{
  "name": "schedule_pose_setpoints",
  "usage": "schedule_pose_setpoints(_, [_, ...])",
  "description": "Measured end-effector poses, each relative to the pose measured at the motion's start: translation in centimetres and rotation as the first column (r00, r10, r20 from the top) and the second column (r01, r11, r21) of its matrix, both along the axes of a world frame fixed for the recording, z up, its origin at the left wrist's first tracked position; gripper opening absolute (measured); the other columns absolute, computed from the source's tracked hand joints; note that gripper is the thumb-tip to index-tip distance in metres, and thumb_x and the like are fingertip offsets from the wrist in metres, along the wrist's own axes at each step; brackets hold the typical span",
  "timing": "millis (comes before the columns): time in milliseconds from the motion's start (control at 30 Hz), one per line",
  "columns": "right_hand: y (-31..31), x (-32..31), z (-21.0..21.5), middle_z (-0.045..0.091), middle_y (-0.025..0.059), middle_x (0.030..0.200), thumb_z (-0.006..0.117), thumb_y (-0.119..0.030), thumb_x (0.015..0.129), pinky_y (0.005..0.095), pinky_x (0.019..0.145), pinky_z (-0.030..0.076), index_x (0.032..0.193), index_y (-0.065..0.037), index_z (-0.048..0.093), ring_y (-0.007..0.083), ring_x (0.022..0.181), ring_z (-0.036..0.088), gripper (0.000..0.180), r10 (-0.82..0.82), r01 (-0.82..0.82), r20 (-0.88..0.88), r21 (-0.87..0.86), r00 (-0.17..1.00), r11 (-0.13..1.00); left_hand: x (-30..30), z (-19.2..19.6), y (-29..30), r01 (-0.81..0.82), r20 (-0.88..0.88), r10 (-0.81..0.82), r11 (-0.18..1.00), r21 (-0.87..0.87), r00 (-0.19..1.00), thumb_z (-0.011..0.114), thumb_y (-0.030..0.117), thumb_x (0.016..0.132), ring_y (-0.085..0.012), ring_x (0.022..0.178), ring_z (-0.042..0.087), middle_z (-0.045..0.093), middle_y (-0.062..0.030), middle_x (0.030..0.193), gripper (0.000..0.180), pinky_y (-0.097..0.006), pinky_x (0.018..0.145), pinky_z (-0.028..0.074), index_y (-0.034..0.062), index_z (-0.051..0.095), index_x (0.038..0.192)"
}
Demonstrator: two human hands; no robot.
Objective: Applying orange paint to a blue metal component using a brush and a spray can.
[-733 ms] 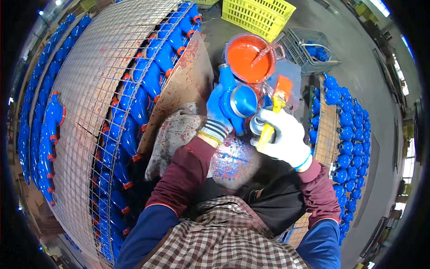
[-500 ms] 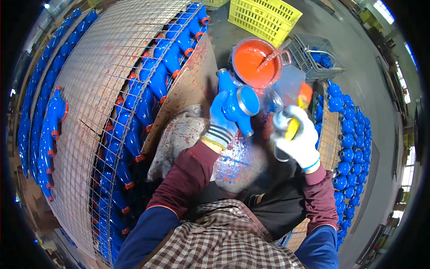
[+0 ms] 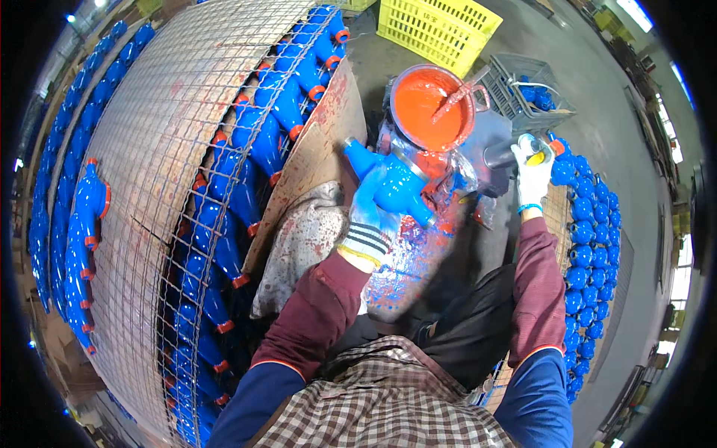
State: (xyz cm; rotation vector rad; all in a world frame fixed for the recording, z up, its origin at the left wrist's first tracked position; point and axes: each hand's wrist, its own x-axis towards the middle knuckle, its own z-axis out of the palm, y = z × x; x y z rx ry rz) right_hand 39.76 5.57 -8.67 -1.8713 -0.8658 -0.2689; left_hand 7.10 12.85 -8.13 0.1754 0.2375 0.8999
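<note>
My left hand (image 3: 371, 216), in a blue-stained glove, grips a blue cast pipe fitting (image 3: 392, 187) just below a bucket of orange-red paint (image 3: 429, 108). The fitting lies tilted, one open end up-left and the other down-right. A stirring stick leans in the bucket. My right hand (image 3: 532, 175), in a white glove, is stretched out to the right, shut on a yellow-handled brush (image 3: 536, 155) with an orange tip. It hovers by the top of a tray of blue round parts (image 3: 590, 246).
A wire-mesh rack (image 3: 172, 149) holding several blue fittings with red rims (image 3: 246, 172) curves along the left. A paint-spattered board (image 3: 314, 157) and a stained cloth (image 3: 299, 246) lie beside it. Behind the bucket stand a yellow crate (image 3: 441, 26) and a grey crate (image 3: 534, 86).
My right hand has swung with the brush from beside the fitting out to the right, toward the blue round parts. My left hand has kept the fitting and turned it.
</note>
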Motion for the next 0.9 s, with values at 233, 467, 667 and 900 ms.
schedule_pose_setpoints(233, [-1.9, -5.6, 4.7, 0.063, 0.0054, 0.103, 0.051, -0.024, 0.099, 0.0283, 0.082, 0.047, 0.122, -0.002, 0.056, 0.0151, 0.093, 0.058, 0.033, 0.082, -0.015, -0.214, 0.297, 0.973, 0.955, -1.0, -0.2, -1.0, 0.034, -0.023, -0.037, 0.991, -0.129, 0.999, 0.067, 0.023, 0.086, -0.023, 0.111, 0.056, 0.059, -0.0057, 0.114, 0.041, -0.042, 0.096, 0.048, 0.0117, 0.052, 0.122])
schedule_pose_setpoints(467, [2.2, -12.8, 2.0, 0.064, 0.004, 0.083, 0.06, -0.02, 0.093, 0.0219, 0.056, 0.046, 0.113, -0.002, 0.061, 0.0063, 0.063, 0.056, 0.026, 0.299, -0.223, -0.571, 0.2, 0.765, 0.954, -2.4, 0.2, -1.3, 0.081, -0.045, -0.086, 0.991, -0.106, 0.995, 0.068, 0.021, 0.083, -0.021, 0.102, 0.059, 0.06, -0.003, 0.107, 0.039, -0.04, 0.085, 0.054, 0.0147, 0.054, 0.12])
schedule_pose_setpoints(667, [5.8, -12.6, -1.7, 0.067, 0.0073, 0.082, 0.063, -0.026, 0.091, 0.0249, 0.055, 0.047, 0.104, -0.003, 0.065, 0.0108, 0.062, 0.061, 0.027, 0.184, -0.206, -0.609, 0.034, 0.772, 0.978, -2.9, 1.0, -0.9, 0.053, -0.016, -0.054, 0.998, -0.044, 0.998, 0.07, 0.025, 0.081, -0.026, 0.116, 0.051, 0.051, -0.0101, 0.124, 0.066, -0.043, 0.099, 0.044, 0.0116, 0.039, 0.138])
schedule_pose_setpoints(900, [5.1, -12.0, -0.3, 0.069, 0.0069, 0.077, 0.064, -0.032, 0.09, 0.0269, 0.056, 0.049, 0.095, -0.005, 0.07, 0.0116, 0.061, 0.064, 0.029, 0.005, 0.014, 0.04, -0.46, 0.999, 0.888, -3.1, 2.9, -0.7, -0.018, 0.055, 0.02, 0.999, -0.04, 0.998, 0.063, 0.042, 0.085, -0.0284, 0.106, 0.059, 0.056, -0.0111, 0.121, 0.06, -0.044, 0.084, 0.055, 0.0247, 0.041, 0.138])
